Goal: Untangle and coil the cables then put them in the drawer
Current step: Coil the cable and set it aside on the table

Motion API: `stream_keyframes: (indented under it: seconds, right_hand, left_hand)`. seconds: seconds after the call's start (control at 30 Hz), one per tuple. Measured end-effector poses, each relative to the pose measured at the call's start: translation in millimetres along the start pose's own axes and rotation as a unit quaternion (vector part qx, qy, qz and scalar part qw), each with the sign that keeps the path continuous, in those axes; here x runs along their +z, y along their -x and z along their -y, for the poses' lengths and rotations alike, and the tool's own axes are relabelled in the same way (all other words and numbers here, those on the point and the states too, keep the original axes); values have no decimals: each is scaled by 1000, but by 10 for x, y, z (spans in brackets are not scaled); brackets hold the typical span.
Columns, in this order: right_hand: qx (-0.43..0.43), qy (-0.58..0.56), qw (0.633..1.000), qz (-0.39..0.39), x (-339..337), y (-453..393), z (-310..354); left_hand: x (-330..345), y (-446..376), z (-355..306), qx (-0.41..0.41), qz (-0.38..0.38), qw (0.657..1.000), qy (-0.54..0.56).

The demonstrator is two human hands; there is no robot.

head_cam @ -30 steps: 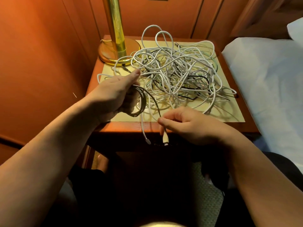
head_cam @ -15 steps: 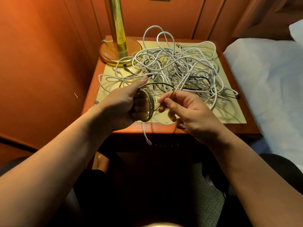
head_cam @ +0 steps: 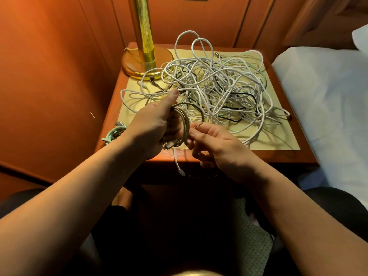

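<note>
**Coil in hand, tangle on the table**

Here I see my left hand (head_cam: pixel 153 126) wrapped around a small coil (head_cam: pixel 184 126) of greyish cable, thumb up. My right hand (head_cam: pixel 217 148) pinches that cable's free end just beside the coil. Behind them, the white and black cable tangle (head_cam: pixel 215 86) sprawls across the table (head_cam: pixel 258 154), near a brass lamp base (head_cam: pixel 147 62). A mint-green coiled cable (head_cam: pixel 114 133) sits at the table's left edge.

White and black cables (head_cam: pixel 219 90) on an orange-brown nightstand (head_cam: pixel 288 156).
</note>
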State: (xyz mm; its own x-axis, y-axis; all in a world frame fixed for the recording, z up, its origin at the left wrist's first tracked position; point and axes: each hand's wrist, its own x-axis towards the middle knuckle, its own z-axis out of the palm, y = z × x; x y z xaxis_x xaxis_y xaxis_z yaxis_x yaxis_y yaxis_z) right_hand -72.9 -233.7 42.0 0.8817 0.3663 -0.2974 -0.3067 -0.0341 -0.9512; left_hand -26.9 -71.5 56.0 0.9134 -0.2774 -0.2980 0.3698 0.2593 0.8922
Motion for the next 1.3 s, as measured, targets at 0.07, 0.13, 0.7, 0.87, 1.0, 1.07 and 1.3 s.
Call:
stream_keyframes:
  seconds: [0.07, 0.13, 0.7, 0.87, 1.0, 1.07, 1.3]
  right_hand:
    - [2, -10, 1000, -21, 14, 0, -7]
    - [13, -22, 999, -36, 29, -9, -19]
    - [27, 207, 977, 51, 21, -41, -85]
    - [118, 391, 907, 104, 70, -83, -64]
    - [139, 446, 878, 108, 100, -104, -15]
    - [120, 425, 892, 98, 110, -103, -39]
    - [-10, 203, 979, -32, 65, 17, -48]
  left_hand:
    - [5, 10, -6, 18, -1, 1000, -18]
    - [3, 17, -12, 24, -1, 999, -28]
    - [-131, 76, -114, 117, 3, 980, -160]
    - [-177, 93, -73, 73, 36, 943, -322]
    - [-204, 103, -129, 65, 27, 923, -379]
    - [-224, 101, -154, 76, 20, 920, -385]
    - [-280, 4, -151, 73, -25, 958, -278]
